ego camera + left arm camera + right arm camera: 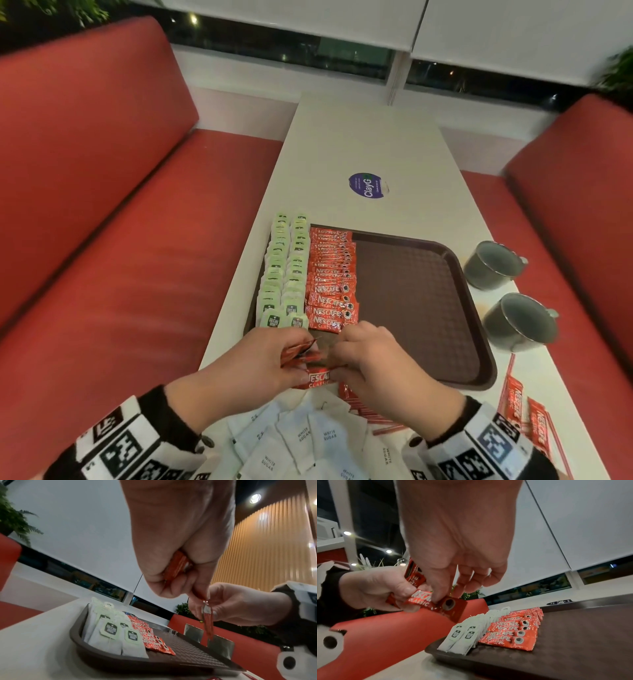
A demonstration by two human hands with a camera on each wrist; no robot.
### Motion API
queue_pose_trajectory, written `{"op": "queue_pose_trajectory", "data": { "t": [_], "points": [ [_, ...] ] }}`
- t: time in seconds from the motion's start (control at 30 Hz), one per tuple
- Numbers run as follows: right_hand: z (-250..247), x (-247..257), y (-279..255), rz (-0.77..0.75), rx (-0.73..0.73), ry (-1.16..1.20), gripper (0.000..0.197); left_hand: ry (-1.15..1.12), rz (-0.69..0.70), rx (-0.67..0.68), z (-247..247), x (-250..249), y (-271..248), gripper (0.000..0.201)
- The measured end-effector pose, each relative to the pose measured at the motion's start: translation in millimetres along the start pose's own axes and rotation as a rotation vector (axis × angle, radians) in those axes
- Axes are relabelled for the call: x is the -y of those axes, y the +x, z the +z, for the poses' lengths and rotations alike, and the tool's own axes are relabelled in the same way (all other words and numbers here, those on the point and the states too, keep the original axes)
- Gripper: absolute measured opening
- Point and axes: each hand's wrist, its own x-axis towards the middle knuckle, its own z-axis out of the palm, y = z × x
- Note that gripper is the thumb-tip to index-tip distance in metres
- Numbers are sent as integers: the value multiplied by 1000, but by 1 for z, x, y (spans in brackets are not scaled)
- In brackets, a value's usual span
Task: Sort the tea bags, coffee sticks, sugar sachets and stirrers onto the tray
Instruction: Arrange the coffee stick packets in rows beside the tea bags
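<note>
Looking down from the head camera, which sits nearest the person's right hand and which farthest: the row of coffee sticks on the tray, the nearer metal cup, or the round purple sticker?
Measured from the right hand:
1. Row of coffee sticks, just ahead, on the tray's left part.
2. Nearer metal cup, off to the right, beside the tray.
3. Purple sticker, far up the table, beyond the tray.

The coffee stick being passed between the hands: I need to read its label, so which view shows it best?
The right wrist view: the coffee stick faces the camera, label readable, pinched by both hands. The left wrist view shows it edge-on; the head view mostly hides it behind the fingers.
</note>
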Motion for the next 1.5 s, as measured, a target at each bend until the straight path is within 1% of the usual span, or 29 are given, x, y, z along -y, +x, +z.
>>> {"op": "queue_pose_trajectory", "data": {
  "t": [0.07,0.1,0.17,0.23,0.3,0.37,0.4,0.47,0.53,0.63,0.77,0.83,0.9,1.0,1.07,1.13,1.17,1.27,1.33,1.4,1.5],
  "points": [
    [-6,-1,2,42,93,93,10,8,17,4,-3,2,-1,28],
    [-10,-1,3,49,129,123,7,10,18,4,-4,4,0,25],
    [-17,-2,7,76,154,108,6,-15,0,-26,-8,9,1,16],
    [-19,-14,13,196,131,59,8,-61,-40,-139,-13,16,4,12],
    [-17,-30,21,369,98,45,10,-94,-82,-288,-19,23,5,13],
    [-11,-43,31,507,133,32,11,-104,-120,-369,-24,28,2,13],
    [-7,-46,35,540,179,12,11,-119,-138,-384,-25,30,0,12],
    [0,-47,44,554,257,-47,8,-169,-169,-390,-25,33,-5,12],
    [5,-45,53,551,294,-87,6,-203,-196,-394,-25,37,-7,12],
    [9,-42,63,543,325,-160,11,-209,-219,-406,-24,41,-11,13],
    [12,-42,70,506,319,-211,13,-227,-254,-407,-24,45,-15,13],
    [13,-43,70,484,312,-235,13,-282,-268,-389,-24,45,-16,12],
    [14,-43,70,469,299,-252,13,-403,-275,-357,-22,42,-17,13],
    [14,-43,68,441,266,-271,13,-678,-331,-287,-21,37,-15,22],
    [13,-40,65,440,200,-229,14,-886,-350,-207,-23,35,-14,29],
    [9,-33,61,425,118,-141,16,-1033,-336,-123,-27,35,-12,30],
    [6,-28,59,405,72,-63,15,-1055,-331,-80,-28,34,-11,29],
    [-7,-3,55,336,-42,269,11,-1051,-301,53,-28,28,-7,29],
    [-14,15,54,305,-53,435,10,-1027,-281,113,-25,23,-2,30],
    [-17,26,54,303,-40,549,11,-973,-286,141,-20,18,4,38],
    [-15,27,54,380,-47,660,14,-916,-284,155,-15,14,8,44]
  ]
}}
